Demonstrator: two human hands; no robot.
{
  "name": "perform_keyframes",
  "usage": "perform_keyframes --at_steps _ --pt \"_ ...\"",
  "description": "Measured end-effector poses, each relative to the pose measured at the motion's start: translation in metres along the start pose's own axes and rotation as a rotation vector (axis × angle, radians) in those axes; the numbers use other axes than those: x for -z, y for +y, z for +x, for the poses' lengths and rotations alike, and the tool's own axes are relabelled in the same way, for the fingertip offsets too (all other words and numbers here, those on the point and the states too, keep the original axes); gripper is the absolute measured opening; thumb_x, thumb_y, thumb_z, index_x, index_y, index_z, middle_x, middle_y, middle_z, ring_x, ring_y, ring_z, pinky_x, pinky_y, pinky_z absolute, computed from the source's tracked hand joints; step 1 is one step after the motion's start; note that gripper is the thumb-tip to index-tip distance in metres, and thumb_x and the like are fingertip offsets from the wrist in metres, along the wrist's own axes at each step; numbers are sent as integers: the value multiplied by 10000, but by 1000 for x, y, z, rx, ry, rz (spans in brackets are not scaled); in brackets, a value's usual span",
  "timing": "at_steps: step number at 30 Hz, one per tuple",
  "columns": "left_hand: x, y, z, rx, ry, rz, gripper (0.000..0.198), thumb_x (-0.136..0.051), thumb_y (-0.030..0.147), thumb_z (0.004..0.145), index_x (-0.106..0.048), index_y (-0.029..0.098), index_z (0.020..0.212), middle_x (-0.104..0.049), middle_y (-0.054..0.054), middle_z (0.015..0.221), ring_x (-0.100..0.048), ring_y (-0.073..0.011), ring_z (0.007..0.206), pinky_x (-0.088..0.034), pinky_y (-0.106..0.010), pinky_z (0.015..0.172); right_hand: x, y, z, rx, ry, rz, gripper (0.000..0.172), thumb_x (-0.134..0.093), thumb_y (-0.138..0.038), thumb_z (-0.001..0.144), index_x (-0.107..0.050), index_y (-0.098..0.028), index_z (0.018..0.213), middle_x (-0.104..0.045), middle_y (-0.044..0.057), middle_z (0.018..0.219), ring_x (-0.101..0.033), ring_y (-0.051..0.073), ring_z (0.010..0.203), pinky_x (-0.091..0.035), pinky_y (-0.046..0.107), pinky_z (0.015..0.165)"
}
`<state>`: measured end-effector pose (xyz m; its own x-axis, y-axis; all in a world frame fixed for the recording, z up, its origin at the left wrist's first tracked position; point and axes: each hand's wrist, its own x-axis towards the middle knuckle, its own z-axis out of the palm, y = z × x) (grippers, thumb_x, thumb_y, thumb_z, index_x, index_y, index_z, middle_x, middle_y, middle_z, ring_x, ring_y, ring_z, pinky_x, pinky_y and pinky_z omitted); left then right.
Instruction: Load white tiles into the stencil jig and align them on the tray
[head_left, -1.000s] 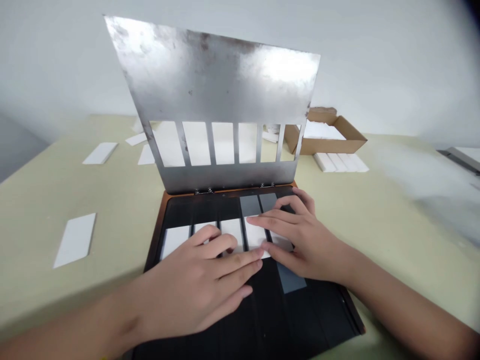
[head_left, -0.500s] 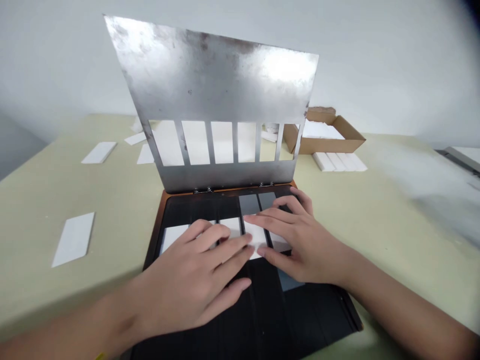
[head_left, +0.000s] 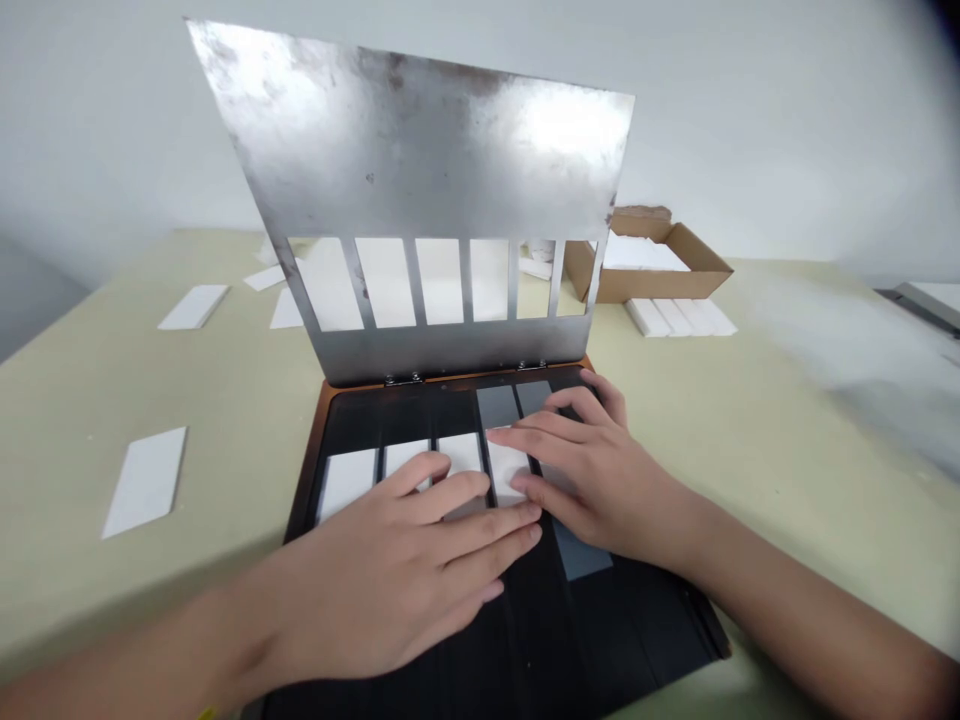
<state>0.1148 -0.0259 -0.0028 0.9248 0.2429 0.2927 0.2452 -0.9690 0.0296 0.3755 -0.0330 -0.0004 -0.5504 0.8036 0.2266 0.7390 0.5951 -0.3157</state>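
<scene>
Left hand (head_left: 375, 580) lies flat and open, fingers spread across the white strips (head_left: 346, 482) seated in the black slotted tray (head_left: 435, 415). Right hand (head_left: 600, 490) also open, fingertips on the fourth and fifth strips (fifth mostly hidden underneath). Scratched steel plate (head_left: 405, 150) with rectangular cutouts stands hinged, tilted up, at the tray's far edge. Cardboard box (head_left: 660, 275) beyond holds more white strips, partly blocked by the plate. Loose strips (head_left: 144, 482) lie on the bench (head_left: 97, 370).
</scene>
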Motion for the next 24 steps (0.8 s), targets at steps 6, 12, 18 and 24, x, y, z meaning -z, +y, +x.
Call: perform_keyframes --at_steps 6,12,18,24 --pt "0 -1 2 93 46 -33 395 -511 361 1120 -625 224 1472 -705 13 1435 -604 -254 1109 -327 -461 996 1 1 -1 27 -2 -9 387 -481 -210 1073 -628 -284 1424 -735 -7 1299 -512 267 1178 -113 605 1268" --pt "4 -4 2 158 52 12 403 -484 360 1108 -647 216 1447 -679 -22 1463 -580 -289 1129 -324 -475 956 7 -3 -3 29 -13 31 423 -492 -203 1039 -621 -271 1436 -733 -17 1287 -508 260 1197 -78 577 1287" --pt "2 -4 -1 207 69 92 413 -532 401 1058 -689 203 1385 -680 -122 1348 -577 -336 1134 -349 -474 908 13 -2 -5 45 -59 67 553 -619 -368 1002 -535 -277 1541 -701 2 1363 -495 283 1256 -47 582 1292" --pt "3 -3 0 217 86 93 396 -530 389 1056 -706 199 1355 -694 -112 1260 -577 -332 1105 -351 -479 888 11 4 -3 43 -66 57 571 -643 -495 1027 -522 -316 1555 -708 -6 1350 -500 278 1251 -61 574 1286"
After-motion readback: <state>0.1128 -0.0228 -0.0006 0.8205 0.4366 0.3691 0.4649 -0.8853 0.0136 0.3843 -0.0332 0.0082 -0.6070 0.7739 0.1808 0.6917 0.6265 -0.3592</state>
